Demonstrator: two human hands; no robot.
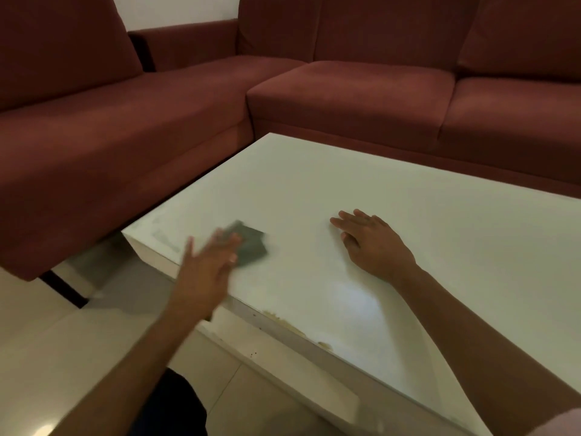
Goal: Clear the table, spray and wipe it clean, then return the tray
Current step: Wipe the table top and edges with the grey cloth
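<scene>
A white low table point(393, 215) fills the middle and right of the head view. My left hand point(207, 265) is blurred with motion near the table's near left corner, its fingers pressed flat on a folded dark grey cloth point(251, 245) that lies on the tabletop. My right hand point(374, 243) rests flat on the table to the right of the cloth, fingers spread, with nothing in it. No tray or spray bottle is in view.
A dark red corner sofa point(345, 99) wraps around the table's far and left sides, close to its edges. The table's near edge point(283, 322) is chipped and worn. Pale floor tiles point(47, 341) lie at the lower left.
</scene>
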